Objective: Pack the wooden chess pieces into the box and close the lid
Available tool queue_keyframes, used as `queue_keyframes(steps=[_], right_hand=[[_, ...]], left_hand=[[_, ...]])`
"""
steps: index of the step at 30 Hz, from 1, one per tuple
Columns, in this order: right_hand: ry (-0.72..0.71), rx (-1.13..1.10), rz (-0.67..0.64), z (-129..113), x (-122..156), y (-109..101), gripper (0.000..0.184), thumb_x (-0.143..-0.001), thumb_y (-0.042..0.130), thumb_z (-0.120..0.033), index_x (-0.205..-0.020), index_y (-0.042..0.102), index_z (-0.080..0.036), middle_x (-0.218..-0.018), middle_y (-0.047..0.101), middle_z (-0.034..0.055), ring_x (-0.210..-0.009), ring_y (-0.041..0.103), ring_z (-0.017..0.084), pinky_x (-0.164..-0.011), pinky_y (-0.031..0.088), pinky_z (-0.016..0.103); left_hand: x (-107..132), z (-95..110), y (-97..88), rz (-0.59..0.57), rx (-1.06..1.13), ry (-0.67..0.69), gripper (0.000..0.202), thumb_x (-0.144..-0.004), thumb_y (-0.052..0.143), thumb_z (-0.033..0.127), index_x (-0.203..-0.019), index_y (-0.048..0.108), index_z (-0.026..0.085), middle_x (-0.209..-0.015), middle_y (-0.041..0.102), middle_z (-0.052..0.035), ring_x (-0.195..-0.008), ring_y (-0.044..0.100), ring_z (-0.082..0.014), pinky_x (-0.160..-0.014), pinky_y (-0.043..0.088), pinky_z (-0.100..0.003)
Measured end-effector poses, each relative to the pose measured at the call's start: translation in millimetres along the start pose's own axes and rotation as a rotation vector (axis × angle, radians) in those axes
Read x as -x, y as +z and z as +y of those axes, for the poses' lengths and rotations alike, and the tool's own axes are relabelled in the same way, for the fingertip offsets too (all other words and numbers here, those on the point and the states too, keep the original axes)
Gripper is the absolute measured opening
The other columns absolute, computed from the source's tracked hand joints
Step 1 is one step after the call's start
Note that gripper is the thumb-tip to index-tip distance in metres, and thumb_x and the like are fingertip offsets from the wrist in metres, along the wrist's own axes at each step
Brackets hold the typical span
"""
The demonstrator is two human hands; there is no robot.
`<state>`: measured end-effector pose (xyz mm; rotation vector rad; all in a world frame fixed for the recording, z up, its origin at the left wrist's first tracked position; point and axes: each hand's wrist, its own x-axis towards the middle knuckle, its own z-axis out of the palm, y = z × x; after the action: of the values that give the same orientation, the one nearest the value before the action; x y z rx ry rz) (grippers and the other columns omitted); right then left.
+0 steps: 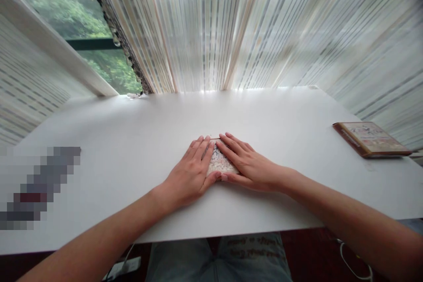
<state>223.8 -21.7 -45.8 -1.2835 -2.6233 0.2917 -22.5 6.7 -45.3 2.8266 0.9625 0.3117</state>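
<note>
A small flat stack of patterned cards (219,162) lies on the white table (132,141) in front of me. My left hand (190,174) rests flat on its left side, fingers stretched forward, thumb against the stack's near edge. My right hand (246,163) lies flat over its right side, fingers extended and pointing left-forward. Both hands cover the stack's sides, so only a middle strip with a drawn pattern shows.
A brown box with a printed lid (372,139) lies near the table's right edge. Striped curtains (247,26) hang behind the table, with a window (82,26) at back left. A white cable (353,264) hangs below the front edge at right.
</note>
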Motion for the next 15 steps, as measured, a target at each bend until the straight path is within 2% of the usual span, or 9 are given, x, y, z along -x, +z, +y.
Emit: queue_keyframes(steps=[3,7,9,11,13,15], right_hand=[[-0.012,0.013,0.007,2,2,2,0.085,-0.110,0.045,-0.063,-0.172,0.017,-0.012,-0.177,0.017,0.0261,-0.166,0.012,0.040,-0.128,0.030,0.063],[-0.048,0.023,-0.019,4,-3,-8,0.094,-0.105,0.049,-0.069,-0.170,0.021,-0.008,-0.174,0.024,0.0304,-0.163,0.021,0.044,-0.126,0.034,0.065],[-0.065,-0.001,-0.025,6,-10,-15,0.103,-0.098,0.061,-0.072,-0.169,0.025,-0.006,-0.170,0.032,0.0315,-0.158,0.031,0.047,-0.123,0.037,0.066],[-0.072,-0.050,-0.018,6,-18,-20,0.117,-0.085,0.077,-0.072,-0.169,0.026,-0.008,-0.163,0.041,0.0303,-0.149,0.041,0.048,-0.120,0.041,0.067],[-0.077,-0.095,-0.005,6,-26,-23,0.126,-0.074,0.088,-0.066,-0.169,0.026,-0.010,-0.155,0.049,0.0275,-0.140,0.048,0.047,-0.116,0.044,0.066],[-0.077,-0.114,0.010,4,-31,-23,0.124,-0.069,0.091,-0.055,-0.167,0.028,-0.011,-0.146,0.054,0.0245,-0.133,0.051,0.045,-0.113,0.046,0.064]], left_hand=[[1,0,1.8,-0.007,0.003,-0.001,0.076,-0.109,0.039,0.050,-0.162,0.034,-0.005,-0.173,0.027,-0.0320,-0.165,0.019,-0.0427,-0.133,0.022,-0.061],[1,0,-0.5,-0.002,0.011,-0.005,0.076,-0.108,0.042,0.052,-0.162,0.034,-0.002,-0.172,0.031,-0.0306,-0.164,0.023,-0.0420,-0.133,0.023,-0.061],[1,0,-1.2,0.007,0.022,-0.008,0.078,-0.107,0.043,0.052,-0.162,0.034,-0.002,-0.172,0.031,-0.0308,-0.163,0.025,-0.0427,-0.133,0.023,-0.061],[1,0,-1.1,0.019,0.048,-0.010,0.078,-0.106,0.044,0.051,-0.163,0.033,-0.001,-0.172,0.031,-0.0306,-0.163,0.025,-0.0429,-0.133,0.023,-0.061],[2,0,0.0,0.034,0.081,-0.017,0.077,-0.106,0.046,0.050,-0.164,0.032,0.001,-0.172,0.032,-0.0294,-0.163,0.024,-0.0420,-0.133,0.022,-0.062],[3,-1,1.9,0.053,0.109,-0.039,0.080,-0.105,0.047,0.051,-0.166,0.026,0.003,-0.172,0.031,-0.0289,-0.164,0.021,-0.0416,-0.133,0.021,-0.063]])
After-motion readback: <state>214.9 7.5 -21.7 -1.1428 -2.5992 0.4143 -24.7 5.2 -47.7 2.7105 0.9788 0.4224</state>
